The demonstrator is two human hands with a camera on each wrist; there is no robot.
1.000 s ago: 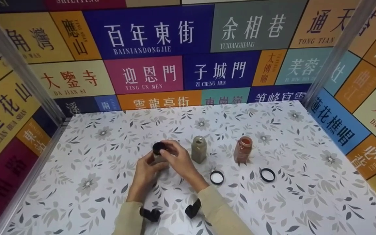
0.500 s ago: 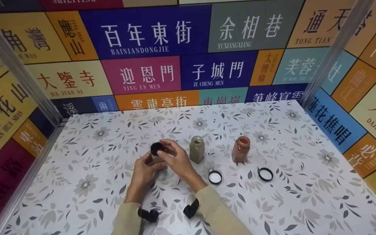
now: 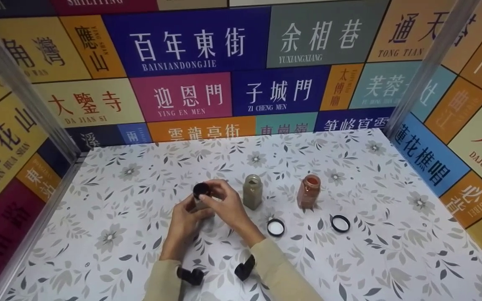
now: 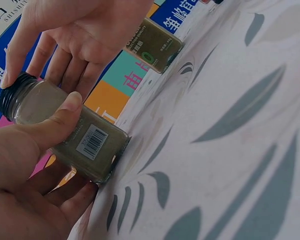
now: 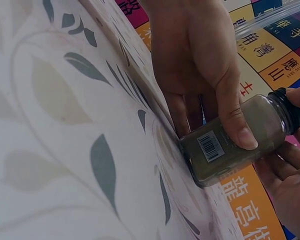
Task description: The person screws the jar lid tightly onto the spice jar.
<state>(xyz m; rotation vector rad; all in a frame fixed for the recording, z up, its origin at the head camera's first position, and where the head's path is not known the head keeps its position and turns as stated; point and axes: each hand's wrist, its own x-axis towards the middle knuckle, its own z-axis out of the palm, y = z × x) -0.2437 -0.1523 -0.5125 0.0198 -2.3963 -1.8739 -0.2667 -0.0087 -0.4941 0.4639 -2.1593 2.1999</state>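
A clear glass spice jar (image 4: pixel 87 142) of grey-brown powder stands at the table, with a barcode label on its side. My left hand (image 3: pixel 185 223) holds its body, the thumb across the front. My right hand (image 3: pixel 228 205) pinches the black lid (image 3: pixel 201 190), which sits on the jar's mouth. To the right stand two lidless jars, one with olive-brown powder (image 3: pixel 252 193) and one with reddish powder (image 3: pixel 309 192). Two black-rimmed lids lie before them, the nearer lid (image 3: pixel 275 227) with a white inside and the other lid (image 3: pixel 340 223) farther right.
The table (image 3: pixel 111 196) wears a white cloth with grey leaves and flowers. Behind it rises a wall of colourful sign panels (image 3: pixel 191 42). Clear upright posts (image 3: pixel 429 67) mark the back corners. Each sleeve carries a black wrist mount (image 3: pixel 191 275).
The right thumb and fingers have shifted slightly on the black lid. The left hand and jar keep their place; the view moved a little between the first two frames.
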